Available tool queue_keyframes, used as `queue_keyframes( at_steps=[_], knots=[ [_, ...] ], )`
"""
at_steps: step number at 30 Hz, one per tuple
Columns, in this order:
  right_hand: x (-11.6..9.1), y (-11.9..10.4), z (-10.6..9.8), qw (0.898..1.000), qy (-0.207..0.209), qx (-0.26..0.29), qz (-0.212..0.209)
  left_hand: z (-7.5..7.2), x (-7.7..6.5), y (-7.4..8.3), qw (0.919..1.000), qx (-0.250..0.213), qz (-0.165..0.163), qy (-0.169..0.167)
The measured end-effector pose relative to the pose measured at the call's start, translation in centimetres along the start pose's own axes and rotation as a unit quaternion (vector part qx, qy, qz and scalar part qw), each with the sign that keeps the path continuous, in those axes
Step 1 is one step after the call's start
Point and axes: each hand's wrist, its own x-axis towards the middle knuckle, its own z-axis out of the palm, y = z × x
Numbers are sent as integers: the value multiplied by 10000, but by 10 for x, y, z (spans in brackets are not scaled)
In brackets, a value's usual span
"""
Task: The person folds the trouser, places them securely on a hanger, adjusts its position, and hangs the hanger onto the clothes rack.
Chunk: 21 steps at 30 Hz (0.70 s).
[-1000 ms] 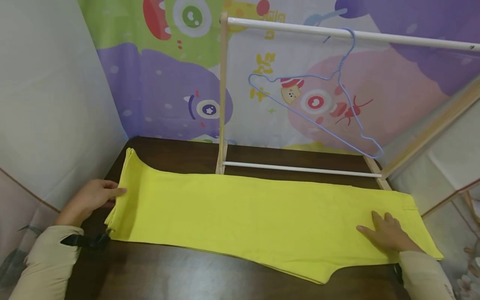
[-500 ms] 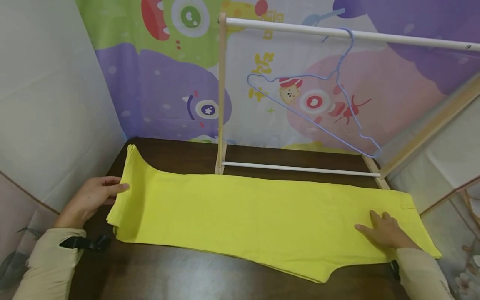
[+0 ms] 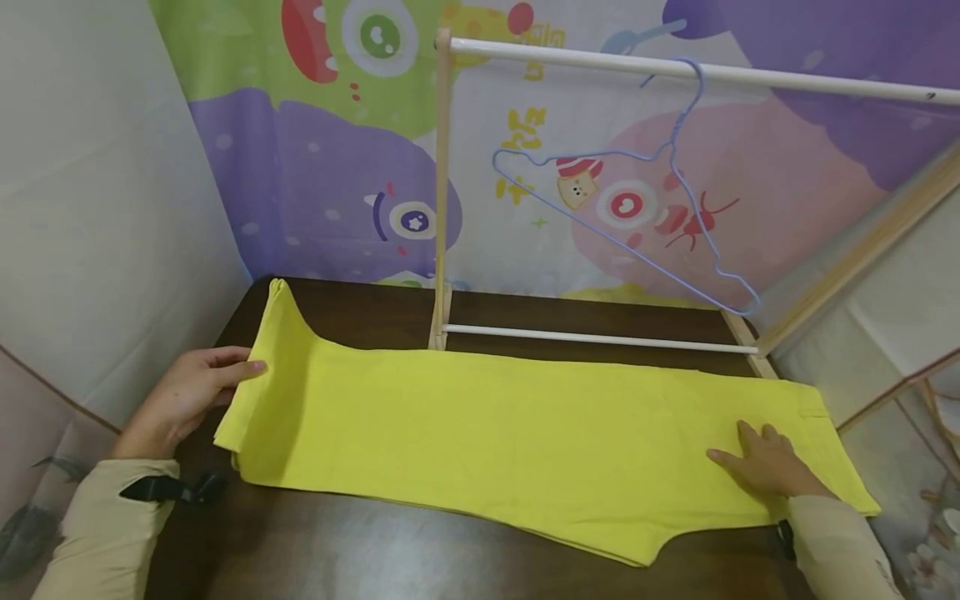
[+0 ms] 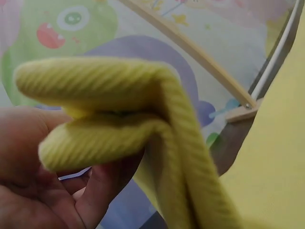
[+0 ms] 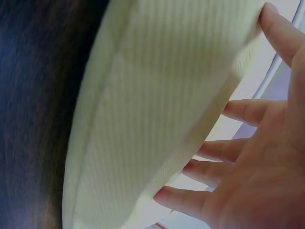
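Yellow trousers (image 3: 480, 425), folded lengthwise, lie across the dark table with the waist at the right and the leg ends at the left. At the leg ends my left hand (image 3: 195, 390) pinches the layered hems, thumb on top, and holds them raised off the table. The left wrist view shows the stacked cuffs (image 4: 109, 81) between thumb and fingers. Near the waistband my right hand (image 3: 772, 462) rests on the cloth with spread fingers. In the right wrist view its straight fingertips (image 5: 167, 193) touch the ribbed fabric.
Behind the trousers stands a wooden rack with a white top rail (image 3: 570, 57) and a white lower bar (image 3: 600, 338). A blue wire hanger (image 3: 585, 221) hangs from the rail. Brown tabletop (image 3: 360, 550) shows in front. A cartoon-patterned backdrop (image 3: 345, 183) closes the rear.
My left hand has lifted the hems higher and drawn them slightly to the right, so the leg ends curve up more. The right hand stays in place on the cloth.
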Motion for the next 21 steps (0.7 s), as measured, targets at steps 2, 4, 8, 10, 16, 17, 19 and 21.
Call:
queue_keyframes(
  at_steps=[2, 4, 8, 10, 16, 17, 19, 21],
  knots=[
    [2, 1, 2, 10000, 24, -33, -9, 1, -1, 3, 9999, -89, 48, 19],
    [3, 2, 3, 9999, 65, -85, -38, 2, -3, 6, 9997, -214, 118, 24],
    [4, 4, 4, 10000, -44, -42, -58, 4, -8, 11, 9987, -451, 218, -6],
    [5, 4, 4, 9999, -149, 38, -36, 5, -9, 14, 9981, -567, 259, -20],
    [8, 8, 6, 9997, -235, 57, -45, 11, -12, 25, 9959, -807, 416, 1],
    [9, 8, 7, 9997, -223, 39, -60, 12, -12, 27, 9956, -816, 460, -9],
    [9, 8, 7, 9998, -192, 12, -82, 14, -12, 33, 9954, -806, 514, -4],
    [9, 8, 7, 9998, -190, 22, -80, 17, -13, 38, 9955, -786, 535, -11]
  ],
)
